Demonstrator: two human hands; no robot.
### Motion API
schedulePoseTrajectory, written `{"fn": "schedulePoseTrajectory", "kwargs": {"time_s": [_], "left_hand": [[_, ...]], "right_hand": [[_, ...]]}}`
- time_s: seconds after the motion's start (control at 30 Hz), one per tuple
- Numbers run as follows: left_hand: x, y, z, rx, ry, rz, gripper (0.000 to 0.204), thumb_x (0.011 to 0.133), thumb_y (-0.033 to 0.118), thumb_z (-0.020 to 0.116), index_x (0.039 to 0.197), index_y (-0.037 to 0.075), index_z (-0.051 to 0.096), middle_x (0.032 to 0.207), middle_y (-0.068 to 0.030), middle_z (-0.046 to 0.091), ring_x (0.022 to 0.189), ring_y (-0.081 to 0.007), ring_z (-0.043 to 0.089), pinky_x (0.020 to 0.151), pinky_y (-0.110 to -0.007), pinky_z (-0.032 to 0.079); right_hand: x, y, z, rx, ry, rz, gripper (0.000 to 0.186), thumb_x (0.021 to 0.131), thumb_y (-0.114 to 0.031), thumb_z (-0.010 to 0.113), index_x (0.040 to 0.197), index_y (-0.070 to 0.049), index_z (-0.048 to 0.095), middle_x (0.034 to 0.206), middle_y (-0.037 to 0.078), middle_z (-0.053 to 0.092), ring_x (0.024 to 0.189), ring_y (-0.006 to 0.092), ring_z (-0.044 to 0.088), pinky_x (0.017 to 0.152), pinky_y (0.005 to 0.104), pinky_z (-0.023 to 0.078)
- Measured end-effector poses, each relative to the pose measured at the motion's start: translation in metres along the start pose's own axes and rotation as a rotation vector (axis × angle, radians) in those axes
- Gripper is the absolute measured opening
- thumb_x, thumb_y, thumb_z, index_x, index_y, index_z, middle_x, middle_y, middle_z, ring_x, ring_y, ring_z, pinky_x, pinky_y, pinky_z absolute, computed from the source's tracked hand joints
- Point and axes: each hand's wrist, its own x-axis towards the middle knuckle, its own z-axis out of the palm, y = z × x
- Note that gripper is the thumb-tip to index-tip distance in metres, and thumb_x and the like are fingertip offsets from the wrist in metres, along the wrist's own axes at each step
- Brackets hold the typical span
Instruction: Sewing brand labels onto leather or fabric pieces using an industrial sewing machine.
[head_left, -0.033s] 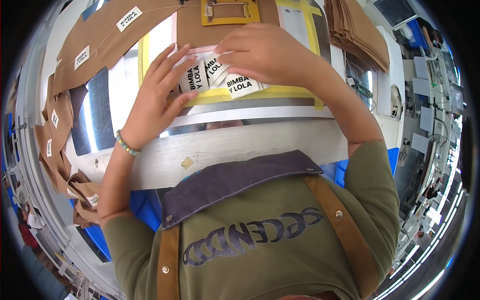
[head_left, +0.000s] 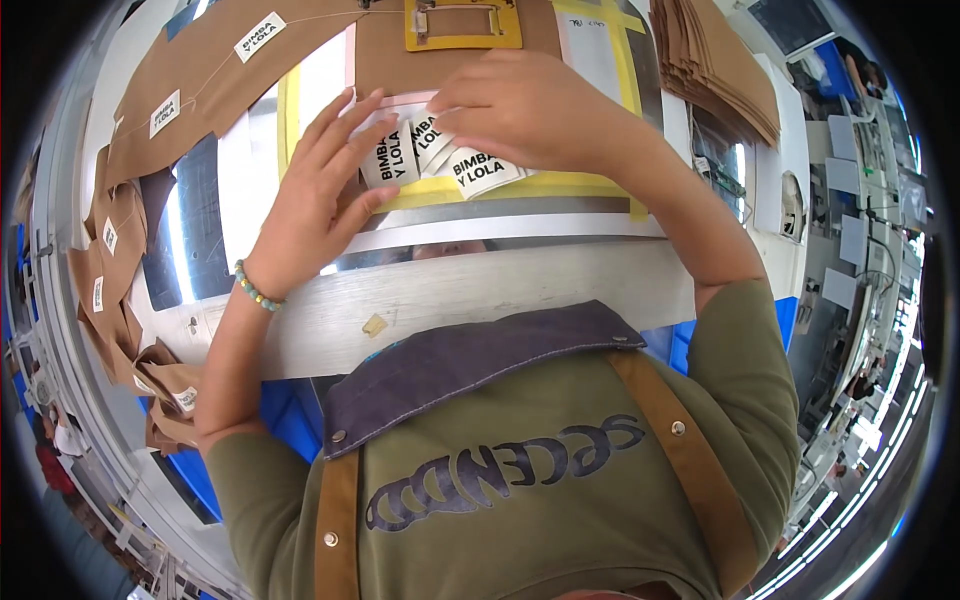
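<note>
The pale worktable [head_left: 520,290] stands in a workshop [head_left: 860,330], brown sheets [head_left: 705,65] stacked far right. White labels [head_left: 485,175] lie between the hands: the left hand [head_left: 318,185], fingers apart, is beside them; the right hand [head_left: 535,112] overlaps them, grip indeterminable.

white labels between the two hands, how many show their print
3: the left label beside the left hand, the middle label, and the lower-right label below the right hand. More may be hidden underneath.
</note>
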Motion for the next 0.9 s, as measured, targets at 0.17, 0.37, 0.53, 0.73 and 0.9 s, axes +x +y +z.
{"fn": "schedulePoseTrajectory", "kwargs": {"time_s": [0.17, 0.37, 0.53, 0.73, 0.9], "left_hand": [[-0.001, 0.001, 0.007, 0.004, -0.010, 0.035, 0.065, 0.092, 0.020, 0.075, 0.151, 0.007, 0.052, 0.165, -0.0129, 0.042, 0.155, -0.0390, 0.032, 0.125, -0.049, 0.032], [0.012, 0.009, 0.014, -0.058, -0.074, 0.123, 0.064, 0.093, 0.023, 0.074, 0.151, 0.005, 0.052, 0.164, -0.0151, 0.042, 0.154, -0.0399, 0.033, 0.125, -0.049, 0.032], [0.033, 0.009, 0.008, 0.047, 0.005, 0.178, 0.057, 0.096, 0.023, 0.072, 0.147, 0.003, 0.055, 0.159, -0.0150, 0.049, 0.148, -0.0396, 0.043, 0.119, -0.049, 0.039], [0.064, -0.007, 0.011, 0.249, 0.132, 0.199, 0.054, 0.099, 0.029, 0.068, 0.144, 0.001, 0.058, 0.156, -0.0140, 0.053, 0.146, -0.0384, 0.045, 0.117, -0.048, 0.040], [0.080, -0.021, 0.019, 0.346, 0.087, 0.152, 0.061, 0.099, 0.026, 0.067, 0.153, 0.002, 0.049, 0.163, -0.0126, 0.045, 0.154, -0.0378, 0.034, 0.123, -0.048, 0.033]], "right_hand": [[-0.005, -0.002, -0.007, 0.016, -0.030, 0.072, 0.010, 0.087, -0.013, 0.075, 0.095, -0.008, 0.072, 0.098, 0.003, 0.072, 0.094, 0.0245, 0.069, 0.081, 0.0382, 0.056], [-0.012, 0.004, -0.034, -0.163, 0.190, 0.391, 0.009, 0.084, -0.010, 0.075, 0.092, -0.008, 0.070, 0.097, 0.004, 0.072, 0.090, 0.0246, 0.070, 0.073, 0.0365, 0.056], [-0.005, 0.037, -0.028, -0.381, 0.138, 0.316, 0.009, 0.085, -0.010, 0.073, 0.092, -0.004, 0.071, 0.089, 0.008, 0.066, 0.083, 0.0288, 0.066, 0.072, 0.0395, 0.055], [0.005, 0.054, 0.012, -0.551, 0.115, 0.169, 0.011, 0.077, -0.013, 0.075, 0.087, -0.010, 0.070, 0.085, 0.002, 0.065, 0.085, 0.0215, 0.066, 0.072, 0.0353, 0.055], [-0.001, 0.054, 0.013, -0.565, -0.021, 0.209, 0.012, 0.082, -0.016, 0.073, 0.093, -0.009, 0.072, 0.093, 0.001, 0.069, 0.091, 0.0212, 0.067, 0.082, 0.0355, 0.056]]}}
